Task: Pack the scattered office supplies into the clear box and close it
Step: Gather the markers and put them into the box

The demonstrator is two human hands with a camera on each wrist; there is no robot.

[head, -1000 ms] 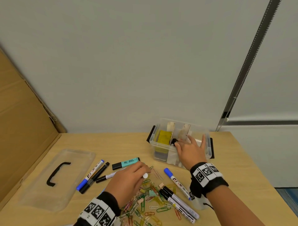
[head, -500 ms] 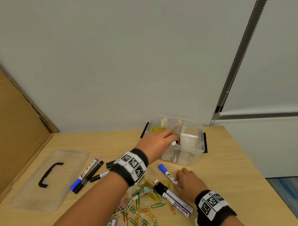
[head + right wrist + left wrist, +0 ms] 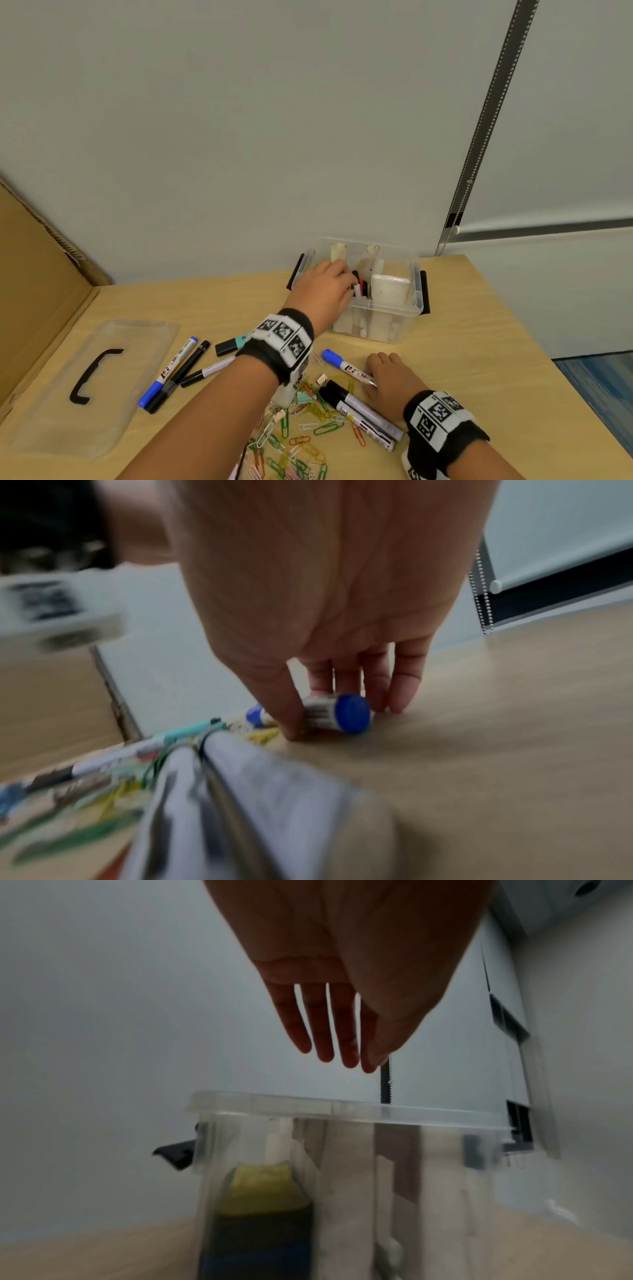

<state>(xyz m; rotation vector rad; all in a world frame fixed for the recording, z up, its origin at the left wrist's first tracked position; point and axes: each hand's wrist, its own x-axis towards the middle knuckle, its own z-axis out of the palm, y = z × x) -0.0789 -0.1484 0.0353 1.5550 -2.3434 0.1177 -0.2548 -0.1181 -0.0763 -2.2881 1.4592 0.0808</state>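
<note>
The clear box [image 3: 387, 330] stands open at the back of the table, with markers and white items inside. My left hand [image 3: 323, 289] hovers over its left half, fingers straight and holding nothing; the left wrist view shows the left hand [image 3: 337, 1031] above the box rim [image 3: 342, 1108]. My right hand [image 3: 385, 375] pinches the near end of a blue-capped marker [image 3: 344, 366] that lies on the table; in the right wrist view its thumb and fingers close around that marker [image 3: 337, 712]. The clear lid [image 3: 89, 383] with a black handle lies at the left.
Two thick black-capped markers [image 3: 359, 413] lie beside a heap of coloured paper clips [image 3: 301, 431]. Left of my forearm are a blue marker [image 3: 169, 371], two black pens [image 3: 181, 373] and a teal highlighter [image 3: 233, 344]. A cardboard panel [image 3: 37, 291] leans at the left.
My left hand left the paper clips, carried a white item to the box and now holds nothing. My right hand left the box, came down to the blue-capped marker and pinched it.
</note>
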